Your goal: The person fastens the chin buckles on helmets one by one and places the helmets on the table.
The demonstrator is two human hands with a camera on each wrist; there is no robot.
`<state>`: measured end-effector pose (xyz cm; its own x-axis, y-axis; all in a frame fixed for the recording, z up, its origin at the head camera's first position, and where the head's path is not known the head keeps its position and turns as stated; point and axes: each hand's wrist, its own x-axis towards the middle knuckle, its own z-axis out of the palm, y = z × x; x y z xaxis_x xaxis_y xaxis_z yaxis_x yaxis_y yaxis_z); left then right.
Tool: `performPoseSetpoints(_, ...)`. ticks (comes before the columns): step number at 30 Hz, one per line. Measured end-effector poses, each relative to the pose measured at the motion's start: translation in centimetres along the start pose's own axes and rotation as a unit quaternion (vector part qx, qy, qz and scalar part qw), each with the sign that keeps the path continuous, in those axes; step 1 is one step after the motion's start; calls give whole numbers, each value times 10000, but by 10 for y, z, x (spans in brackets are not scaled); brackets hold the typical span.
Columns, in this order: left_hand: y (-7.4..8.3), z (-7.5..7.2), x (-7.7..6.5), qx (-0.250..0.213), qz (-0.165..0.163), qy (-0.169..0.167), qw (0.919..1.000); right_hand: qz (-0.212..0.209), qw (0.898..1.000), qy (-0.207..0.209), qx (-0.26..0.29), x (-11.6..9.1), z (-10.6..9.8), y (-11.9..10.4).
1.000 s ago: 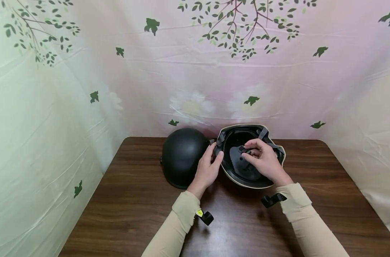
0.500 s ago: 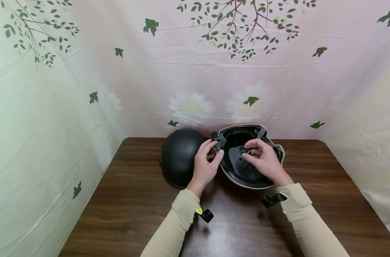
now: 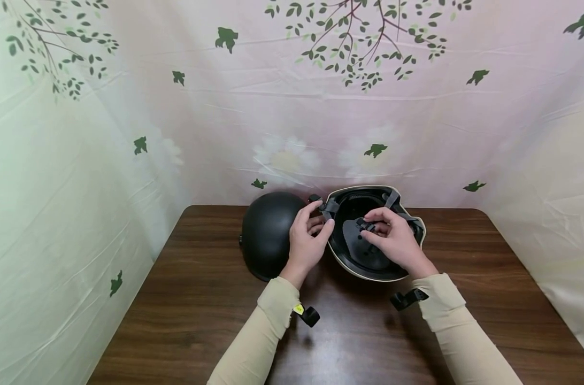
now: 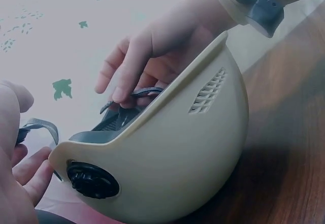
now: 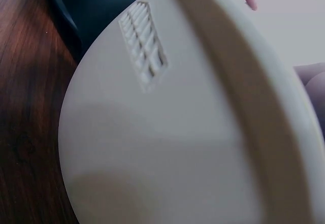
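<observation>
My left hand (image 3: 307, 243), loosely curled, holds a grey strap (image 3: 329, 209); my right hand (image 3: 397, 239), fingertips nearly together, pinches a second strap (image 4: 147, 90) over the cream helmet (image 4: 177, 148), upturned on the desk (image 3: 186, 310). Best keep both untwisted.

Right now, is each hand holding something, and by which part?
The left hand seems to hold a grey strap by its black end. The right hand seemingly pinches a dark strap over the open cream helmet; exact place unclear.

A fabric backdrop (image 3: 215, 117), printed with leafy branches (image 3: 353, 58), green bird-like silhouettes (image 3: 227, 38) and faded daisies (image 3: 286, 159), hangs round 3 sides of a dark wood-grain tabletop (image 3: 191, 321). The cloth looks greenish at left, pinkish behind; soft glare marks the tabletop.
</observation>
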<state>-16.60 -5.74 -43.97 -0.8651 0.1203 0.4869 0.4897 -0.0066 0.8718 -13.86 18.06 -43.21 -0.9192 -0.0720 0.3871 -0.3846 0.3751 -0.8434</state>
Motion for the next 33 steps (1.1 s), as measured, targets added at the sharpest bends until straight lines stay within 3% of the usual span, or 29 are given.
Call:
performPoseSetpoints(7, 3, 0, 3, -1, -62, 52, 10000, -2, 9999, -16, -102, 0, 0, -1)
performPoseSetpoints(21, 7, 2, 7, 15, 115, 223, 9997, 56, 9995, -39, -314, -1, -1, -2)
performPoseSetpoints(28, 32, 1, 3, 212, 502, 362, 9979, 147, 9987, -50, -484, -1, -2, -2)
performPoseSetpoints(33, 36, 0, 3, 445, 803, 424, 9949, 103, 9990, -121, -424, -1, -2, -3)
